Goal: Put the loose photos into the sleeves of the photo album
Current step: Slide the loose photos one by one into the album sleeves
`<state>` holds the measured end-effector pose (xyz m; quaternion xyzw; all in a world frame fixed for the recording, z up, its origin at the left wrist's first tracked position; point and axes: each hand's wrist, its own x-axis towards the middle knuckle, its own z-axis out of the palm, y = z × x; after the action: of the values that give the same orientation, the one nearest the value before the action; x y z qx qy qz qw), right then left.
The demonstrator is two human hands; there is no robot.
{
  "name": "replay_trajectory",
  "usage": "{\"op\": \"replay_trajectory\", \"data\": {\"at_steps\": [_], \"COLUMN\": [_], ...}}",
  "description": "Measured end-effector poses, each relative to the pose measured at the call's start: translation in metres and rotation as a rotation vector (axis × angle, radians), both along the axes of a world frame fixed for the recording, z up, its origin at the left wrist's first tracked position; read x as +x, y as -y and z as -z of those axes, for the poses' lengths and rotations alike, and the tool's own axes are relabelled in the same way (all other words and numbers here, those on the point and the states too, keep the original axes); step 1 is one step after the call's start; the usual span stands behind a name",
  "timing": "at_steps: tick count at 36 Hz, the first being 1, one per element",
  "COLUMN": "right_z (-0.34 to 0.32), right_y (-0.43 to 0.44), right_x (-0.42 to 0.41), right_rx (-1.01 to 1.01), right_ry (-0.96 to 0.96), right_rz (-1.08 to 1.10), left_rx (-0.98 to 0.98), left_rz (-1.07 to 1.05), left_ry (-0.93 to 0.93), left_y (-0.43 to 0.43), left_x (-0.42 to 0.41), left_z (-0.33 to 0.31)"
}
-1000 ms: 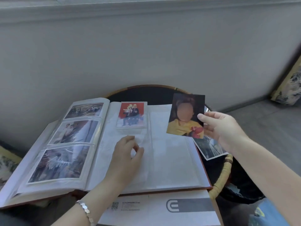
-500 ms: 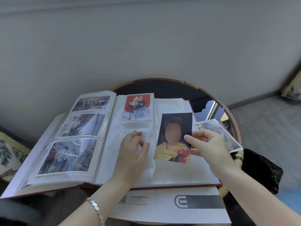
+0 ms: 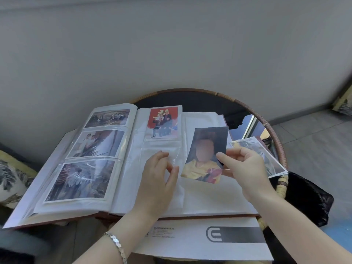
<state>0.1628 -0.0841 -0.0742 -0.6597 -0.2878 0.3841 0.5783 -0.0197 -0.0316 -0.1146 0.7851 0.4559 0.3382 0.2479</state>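
Observation:
The photo album (image 3: 205,199) lies open on a round table. Its left page holds three photos in sleeves. A red-background photo (image 3: 162,121) sits in the top sleeve of the right page. My left hand (image 3: 156,178) pinches the edge of the clear empty sleeve (image 3: 171,155) below it and lifts it. My right hand (image 3: 245,168) holds a portrait photo (image 3: 205,155) of a person in yellow by its right edge, just right of that sleeve's opening. More loose photos (image 3: 266,157) lie at the table's right edge, partly behind my right hand.
The round wicker-rimmed table (image 3: 274,130) stands against a grey wall. A white cardboard box (image 3: 209,239) pokes out under the album's front edge. A black bag (image 3: 308,199) sits low right, patterned cushions (image 3: 11,174) far left.
My right hand has carried the portrait photo left and down from above the loose pile to the sleeve opening. My left hand's fingers have taken hold of the sleeve's edge.

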Motion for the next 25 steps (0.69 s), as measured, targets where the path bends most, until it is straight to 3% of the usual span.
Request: {"op": "replay_trajectory", "data": {"at_steps": [9,15,25], "right_z": [0.001,-0.010,-0.011], "right_y": [0.004,0.004,0.003], "right_x": [-0.016,-0.004,-0.001], "right_rx": [-0.122,-0.196,-0.295], "right_ry": [-0.088,-0.048,-0.094], "right_rz": [-0.206,-0.321,-0.339], "left_rx": [0.023,0.025,0.062], "left_rz": [-0.005,-0.016,-0.062], "left_ry": [-0.029,-0.037,-0.034], "left_y": [-0.001,-0.001,0.000], "left_x": [0.000,0.000,0.000], "left_z": [0.001,0.001,-0.001]}}
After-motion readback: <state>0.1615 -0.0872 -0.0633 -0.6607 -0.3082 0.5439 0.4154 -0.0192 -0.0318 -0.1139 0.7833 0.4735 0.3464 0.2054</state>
